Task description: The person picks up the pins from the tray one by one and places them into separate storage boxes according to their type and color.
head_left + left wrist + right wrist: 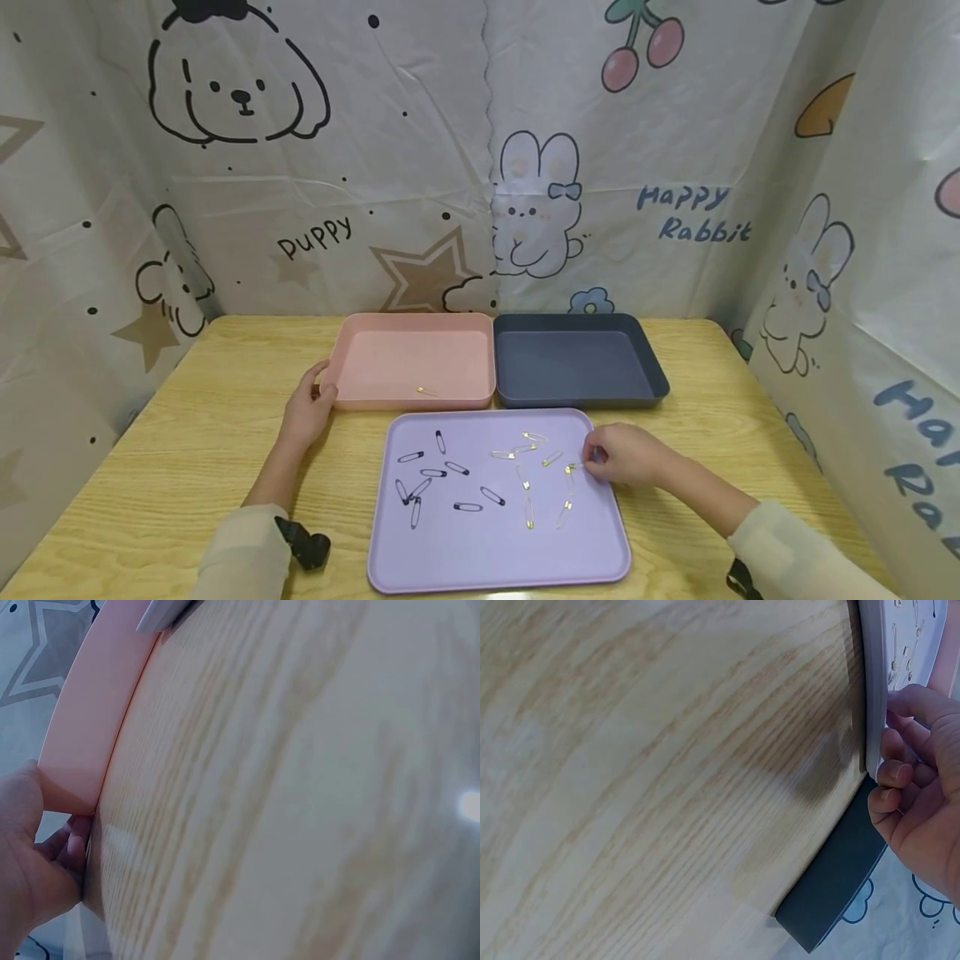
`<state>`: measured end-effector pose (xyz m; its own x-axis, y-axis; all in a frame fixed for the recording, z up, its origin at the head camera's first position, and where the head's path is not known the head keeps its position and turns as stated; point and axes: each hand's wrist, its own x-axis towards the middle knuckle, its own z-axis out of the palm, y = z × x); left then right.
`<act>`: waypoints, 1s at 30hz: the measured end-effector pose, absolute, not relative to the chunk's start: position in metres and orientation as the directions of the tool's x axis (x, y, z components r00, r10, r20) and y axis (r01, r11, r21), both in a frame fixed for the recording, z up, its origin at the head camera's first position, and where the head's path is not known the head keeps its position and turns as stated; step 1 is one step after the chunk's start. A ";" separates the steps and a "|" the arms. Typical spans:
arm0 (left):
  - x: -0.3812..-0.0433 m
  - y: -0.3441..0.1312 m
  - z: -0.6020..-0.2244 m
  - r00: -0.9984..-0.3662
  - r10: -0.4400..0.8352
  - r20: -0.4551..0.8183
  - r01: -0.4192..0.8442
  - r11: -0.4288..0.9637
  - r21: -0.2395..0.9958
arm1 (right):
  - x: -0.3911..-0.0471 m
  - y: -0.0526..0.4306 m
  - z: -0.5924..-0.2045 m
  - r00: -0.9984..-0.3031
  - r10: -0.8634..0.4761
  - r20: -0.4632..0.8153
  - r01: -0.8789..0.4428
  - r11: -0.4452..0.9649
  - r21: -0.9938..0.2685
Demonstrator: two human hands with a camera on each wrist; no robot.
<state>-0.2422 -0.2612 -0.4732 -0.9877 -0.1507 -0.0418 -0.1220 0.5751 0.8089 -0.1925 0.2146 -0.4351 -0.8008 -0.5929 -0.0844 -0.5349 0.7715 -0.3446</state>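
At the left end of the pink tray point(412, 403), my left hand point(306, 412) grips the front corner; in the left wrist view the thumb point(28, 780) is at the rim and the fingers are curled low beside the wall. My right hand point(628, 454) reaches over the right edge of the lilac tray point(495, 562), thumb and index finger pinching a gold safety pin point(572, 467). More gold safety pins point(528, 512) lie on that tray's right half. Several black safety pins point(468, 507) are spread over its left half. One gold safety pin point(426, 391) lies inside the pink tray.
A dark blue tray point(581, 402) stands against the pink tray's right side, behind the lilac one. All three rest on a wooden table point(187, 442). Printed curtains point(420, 167) hang behind the table and at both sides.
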 end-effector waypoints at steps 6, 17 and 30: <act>-0.241 -0.261 -0.471 -0.989 -0.146 -0.031 -0.110 0.579 0.808 | -0.192 0.214 -0.437 -0.818 -0.571 -0.069 -0.518 0.784 -0.341; -0.242 -0.262 -0.473 -0.989 -0.146 -0.029 -0.109 0.580 0.807 | -0.192 0.214 -0.432 -0.864 -0.503 -0.036 -0.447 0.797 -0.407; -0.242 -0.263 -0.474 -0.989 -0.144 -0.034 -0.111 0.572 0.813 | -0.199 0.205 -0.429 -0.869 -0.494 -0.018 -0.433 0.780 -0.452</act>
